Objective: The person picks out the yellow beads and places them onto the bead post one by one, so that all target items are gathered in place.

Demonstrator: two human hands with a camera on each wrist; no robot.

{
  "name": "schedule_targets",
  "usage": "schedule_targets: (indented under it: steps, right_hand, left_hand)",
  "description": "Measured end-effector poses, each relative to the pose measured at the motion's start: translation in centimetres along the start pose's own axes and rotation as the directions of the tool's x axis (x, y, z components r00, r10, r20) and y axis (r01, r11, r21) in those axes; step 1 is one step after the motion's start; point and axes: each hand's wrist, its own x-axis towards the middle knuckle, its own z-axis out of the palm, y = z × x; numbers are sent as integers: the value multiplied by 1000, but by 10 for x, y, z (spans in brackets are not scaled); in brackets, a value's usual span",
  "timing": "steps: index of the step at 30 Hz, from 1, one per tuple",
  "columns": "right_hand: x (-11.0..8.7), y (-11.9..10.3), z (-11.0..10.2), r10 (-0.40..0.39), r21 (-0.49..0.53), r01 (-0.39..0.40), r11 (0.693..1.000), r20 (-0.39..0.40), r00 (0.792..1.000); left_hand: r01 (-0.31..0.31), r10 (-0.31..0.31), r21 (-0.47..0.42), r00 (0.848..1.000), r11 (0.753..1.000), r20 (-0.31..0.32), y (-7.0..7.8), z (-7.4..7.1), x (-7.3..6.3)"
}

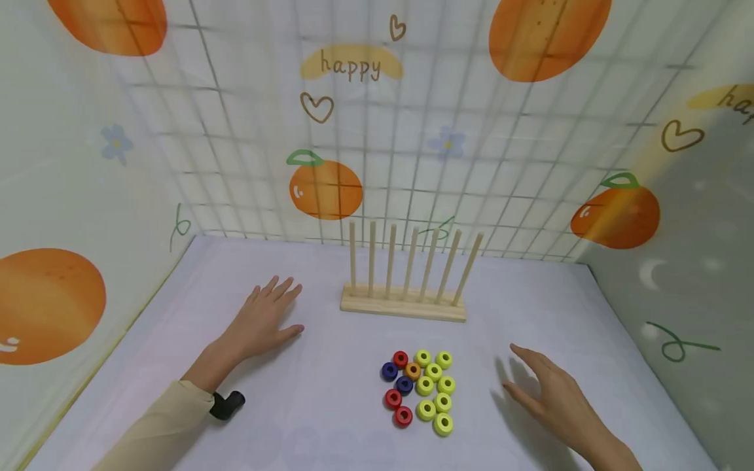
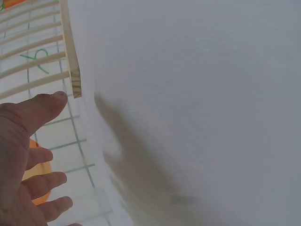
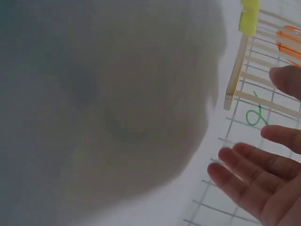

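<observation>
My left hand (image 1: 265,324) is over the table left of a wooden peg rack (image 1: 403,306), fingers spread and holding nothing. The rack has a flat base with several upright pegs, all bare. In front of it lies a group of small beads with holes: yellow beads (image 1: 433,372) on the right, red beads (image 1: 393,399), dark blue beads (image 1: 389,371) and one orange bead (image 1: 413,371) on the left. My right hand (image 1: 556,399) hovers to the right of the beads, fingers extended, with nothing in it. Both wrist views show relaxed fingers, with the rack beyond.
A white cloth covers the table (image 1: 330,386). Behind the rack rises a printed curtain (image 1: 235,150) with oranges and a grid, and similar curtains stand at both sides. A black device (image 1: 228,405) sits at the left wrist.
</observation>
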Motion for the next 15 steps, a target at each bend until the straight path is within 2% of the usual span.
schedule_targets:
  steps: [5, 8, 10, 15]
  right_hand:
    - [-9, -4, 3, 53, 157, -44, 987, -53, 997]
    - [-13, -9, 4, 111, 231, -99, 968, -39, 993]
    - [-17, -13, 5, 161, 284, -152, 947, -8, 987]
    - [-24, -26, 8, 259, 424, -276, 863, 98, 961]
  left_hand:
    - [-3, 1, -136, 1000, 991, -16, 0, 4, 16]
    - [20, -21, -261, 1000, 965, 1, 3, 8, 25]
    - [45, -42, -365, 999, 930, 17, 5, 10, 31]
    - [120, -99, -600, 993, 791, 68, 11, 21, 47]
